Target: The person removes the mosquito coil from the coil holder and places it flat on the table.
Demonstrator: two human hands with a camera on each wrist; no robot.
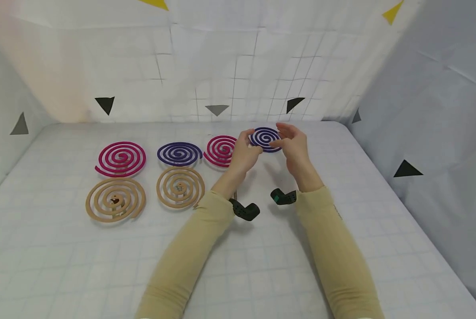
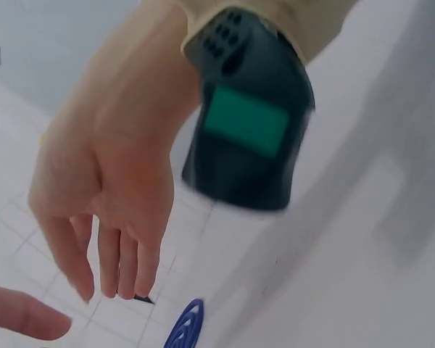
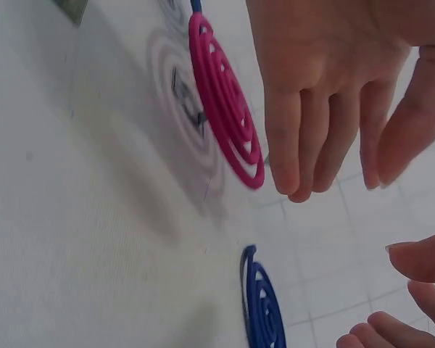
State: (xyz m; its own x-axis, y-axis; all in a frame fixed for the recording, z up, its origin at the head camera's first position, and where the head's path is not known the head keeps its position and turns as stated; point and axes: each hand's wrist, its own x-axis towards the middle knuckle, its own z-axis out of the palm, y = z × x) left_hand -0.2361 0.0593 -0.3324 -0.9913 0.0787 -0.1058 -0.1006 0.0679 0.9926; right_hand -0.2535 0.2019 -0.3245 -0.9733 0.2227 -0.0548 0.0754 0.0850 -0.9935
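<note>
At the back right of the table, a dark blue spiral coil lies between and just beyond both hands. My left hand is at its left and my right hand at its right, fingers loosely bent. In the left wrist view the right hand hangs above the blue coil, apart from it. The right wrist view has the left hand beside a pink spiral coil, with a gap to the blue coil. Neither hand holds anything.
The pink coil, partly behind the left hand, stands raised over its shadow. Further left are another dark blue coil, another pink coil and two tan coils. A dark camera sits at the left wrist.
</note>
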